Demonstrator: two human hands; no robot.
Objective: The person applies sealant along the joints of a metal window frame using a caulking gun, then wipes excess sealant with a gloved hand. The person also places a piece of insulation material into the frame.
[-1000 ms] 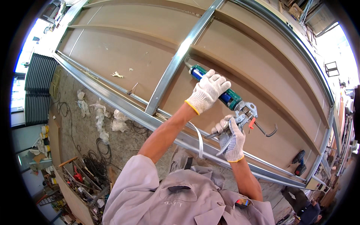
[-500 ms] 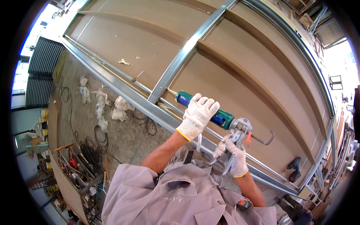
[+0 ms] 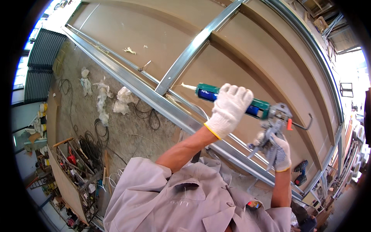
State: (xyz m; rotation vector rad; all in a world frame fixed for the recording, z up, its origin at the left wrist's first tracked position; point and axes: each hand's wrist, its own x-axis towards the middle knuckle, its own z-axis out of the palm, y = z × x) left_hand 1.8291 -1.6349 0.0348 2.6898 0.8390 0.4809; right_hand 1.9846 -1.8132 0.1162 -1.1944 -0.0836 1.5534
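A caulking gun (image 3: 281, 113) with a green and blue sealant tube (image 3: 207, 92) lies across both my gloved hands. My left hand (image 3: 232, 106) is wrapped over the middle of the tube. My right hand (image 3: 276, 149) grips the gun's handle and trigger at the back end, below the bent plunger rod. The pale nozzle (image 3: 188, 86) points left, just right of the metal crossbar (image 3: 185, 58), with a thin strand at its tip. Beneath lies a large metal-framed panel (image 3: 247, 89) with brown boards and ribs.
A cordless drill (image 3: 301, 172) rests in the panel's near right corner. A small rod (image 3: 145, 65) and a crumpled scrap (image 3: 129, 50) lie left of the crossbar. Plastic wrapping (image 3: 123, 99) and black cables (image 3: 91, 149) are on the floor, beside a tool-filled wooden crate (image 3: 69, 181).
Both hands have carried the caulking gun to the right, drawing its nozzle away from the corner by the crossbar. A thin strand now trails from the tip.
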